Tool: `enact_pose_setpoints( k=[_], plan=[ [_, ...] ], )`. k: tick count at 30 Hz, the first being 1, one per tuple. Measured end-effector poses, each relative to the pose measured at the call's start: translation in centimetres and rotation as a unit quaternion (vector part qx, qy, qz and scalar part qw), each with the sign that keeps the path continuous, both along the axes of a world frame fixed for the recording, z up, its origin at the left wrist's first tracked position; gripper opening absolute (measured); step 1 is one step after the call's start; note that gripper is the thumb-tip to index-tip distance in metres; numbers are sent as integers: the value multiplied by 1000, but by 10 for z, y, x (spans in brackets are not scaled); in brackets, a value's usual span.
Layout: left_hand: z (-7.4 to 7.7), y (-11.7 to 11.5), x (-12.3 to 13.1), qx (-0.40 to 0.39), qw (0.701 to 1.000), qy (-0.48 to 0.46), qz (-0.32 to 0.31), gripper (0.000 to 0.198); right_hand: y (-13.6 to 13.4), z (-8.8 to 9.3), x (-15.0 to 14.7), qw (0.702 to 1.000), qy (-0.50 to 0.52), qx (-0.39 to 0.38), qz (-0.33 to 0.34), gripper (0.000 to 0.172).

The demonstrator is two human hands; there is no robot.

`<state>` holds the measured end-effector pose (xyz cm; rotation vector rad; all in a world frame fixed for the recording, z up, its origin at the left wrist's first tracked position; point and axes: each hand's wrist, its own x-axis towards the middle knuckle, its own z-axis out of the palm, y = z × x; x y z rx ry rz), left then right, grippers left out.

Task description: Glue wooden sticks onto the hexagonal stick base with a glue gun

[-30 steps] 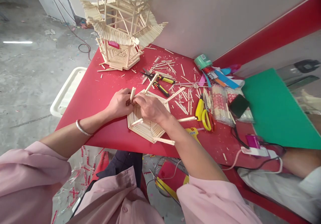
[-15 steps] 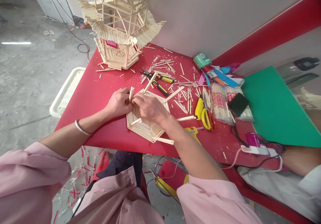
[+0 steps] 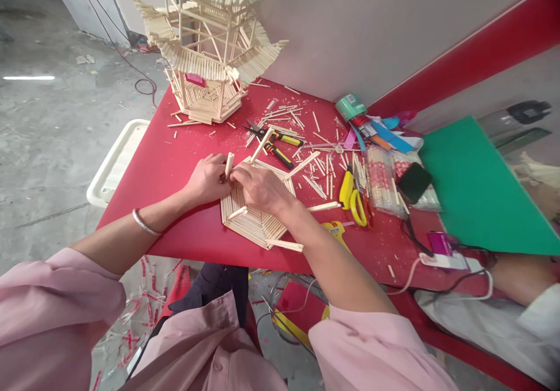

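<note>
On the table near me lies a hexagonal base of wooden sticks [image 3: 251, 224], with several posts of bundled sticks standing or leaning outward around its rim. At its far left corner my left hand [image 3: 209, 178] is closed on a short stick post [image 3: 230, 163], whose top shows above the fingers. My right hand [image 3: 261, 188] reaches over the base, its fingers pinched against the same post from the right. The post's foot is hidden behind the fingers.
A tall stick pagoda [image 3: 214, 58] stands at the back left. Pliers [image 3: 277, 146], yellow-handled scissors [image 3: 353, 198], a yellow glue gun [image 3: 336, 232], loose sticks and stick packets [image 3: 382, 178] lie to the right. A green board [image 3: 485, 187], power strip [image 3: 450, 261] and another person's arm [image 3: 525, 277] are farther right.
Both hands stay at the same corner post in nearly the same pose. The view has shifted very slightly.
</note>
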<state>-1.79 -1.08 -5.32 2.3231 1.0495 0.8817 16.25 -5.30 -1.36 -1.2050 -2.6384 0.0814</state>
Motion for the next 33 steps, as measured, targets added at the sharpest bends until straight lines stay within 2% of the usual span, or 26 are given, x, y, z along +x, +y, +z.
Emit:
enact_pose_setpoints(
  k=[20, 28, 33],
  plan=[
    [-4, -1, 3, 0, 1000, 6, 21, 7, 0, 2, -3, 999, 21, -44, -21, 33],
    [-1, -1, 4, -8, 1000, 0, 24, 5, 1, 4, -5, 999, 3, -23, -22, 28],
    [-1, -2, 4, -12, 1000, 10, 24, 6, 0, 2, -3, 993, 68, -72, -60, 25]
  ],
)
